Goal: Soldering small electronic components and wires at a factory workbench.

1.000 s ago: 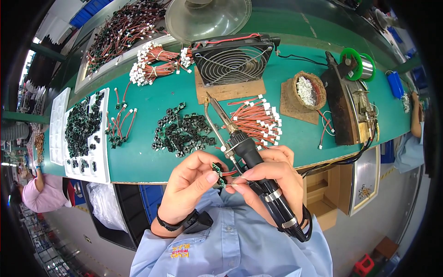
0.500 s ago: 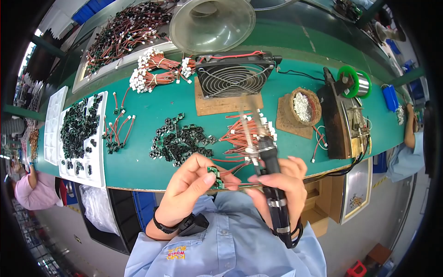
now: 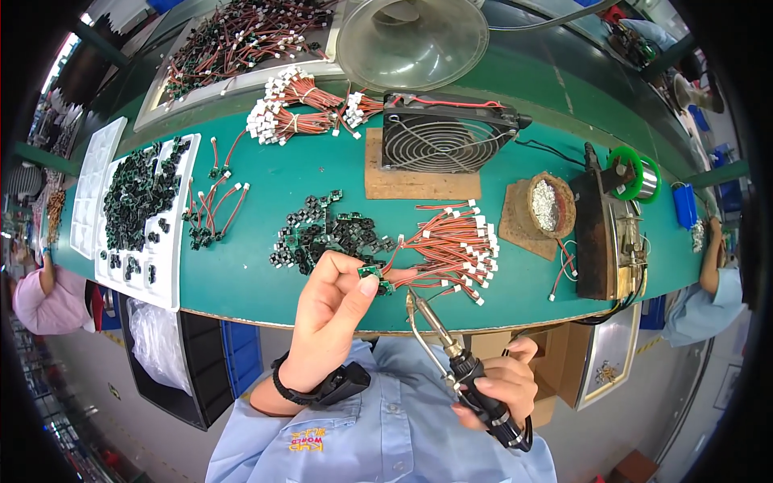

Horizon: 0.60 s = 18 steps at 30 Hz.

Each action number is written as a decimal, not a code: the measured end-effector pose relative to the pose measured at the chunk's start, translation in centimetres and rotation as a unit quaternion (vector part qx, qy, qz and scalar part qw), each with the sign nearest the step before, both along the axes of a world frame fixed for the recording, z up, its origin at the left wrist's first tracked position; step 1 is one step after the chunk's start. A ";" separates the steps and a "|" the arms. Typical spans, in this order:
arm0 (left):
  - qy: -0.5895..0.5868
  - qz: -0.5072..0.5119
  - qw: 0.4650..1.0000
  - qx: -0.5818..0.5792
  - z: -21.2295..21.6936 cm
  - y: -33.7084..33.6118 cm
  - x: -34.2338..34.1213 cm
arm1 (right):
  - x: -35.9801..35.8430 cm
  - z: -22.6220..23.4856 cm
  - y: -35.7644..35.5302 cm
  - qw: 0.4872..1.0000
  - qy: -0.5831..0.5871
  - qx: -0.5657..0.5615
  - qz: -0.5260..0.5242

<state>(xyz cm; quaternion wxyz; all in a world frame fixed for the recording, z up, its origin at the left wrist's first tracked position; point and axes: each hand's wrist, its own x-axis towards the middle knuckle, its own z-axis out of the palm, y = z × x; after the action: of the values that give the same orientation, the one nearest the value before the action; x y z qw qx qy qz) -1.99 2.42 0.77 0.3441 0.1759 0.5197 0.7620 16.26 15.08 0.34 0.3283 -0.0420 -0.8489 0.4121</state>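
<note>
My left hand (image 3: 328, 314) pinches a small green circuit board (image 3: 372, 274) with a red wire lead, held just above the front edge of the green workbench (image 3: 266, 181). My right hand (image 3: 499, 390) grips the black handle of a soldering iron (image 3: 439, 334). Its metal tip points up and left, a short way right of the board and apart from it. A pile of small black components (image 3: 322, 233) lies just beyond my left hand. A bundle of red wires with white connectors (image 3: 455, 245) lies to its right.
A black fan (image 3: 443, 137) on a wooden block stands at the back. A tip-cleaner pot (image 3: 551, 205), a soldering station (image 3: 608, 233) and a green solder spool (image 3: 636, 173) are on the right. White trays (image 3: 141, 209) of black parts are on the left. Other people sit at both sides.
My hands have parted: the right hand with the iron dropped down and right, away from the board. The left hand lifted the board toward the bench.
</note>
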 end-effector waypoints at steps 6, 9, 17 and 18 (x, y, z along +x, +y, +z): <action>0.046 0.013 0.998 -0.030 -0.1 -0.4 0.4 | -0.3 0.3 -0.1 1.000 -0.005 0.019 0.018; 0.060 0.007 0.997 -0.041 -0.2 -0.4 0.4 | -0.3 0.1 0.0 0.999 -0.012 0.043 0.029; 0.058 0.007 0.998 -0.030 -0.2 -0.3 0.5 | 0.0 0.0 0.1 0.997 -0.027 0.056 0.037; 0.054 0.011 0.998 -0.029 -0.1 -0.2 0.6 | 0.0 0.0 0.1 0.997 -0.029 0.058 0.039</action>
<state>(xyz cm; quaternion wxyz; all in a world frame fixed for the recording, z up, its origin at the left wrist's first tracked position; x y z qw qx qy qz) -1.43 2.24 0.68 0.3116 0.2013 0.5613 0.7398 16.29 15.20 0.34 0.2887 -0.0021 -0.8816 0.3734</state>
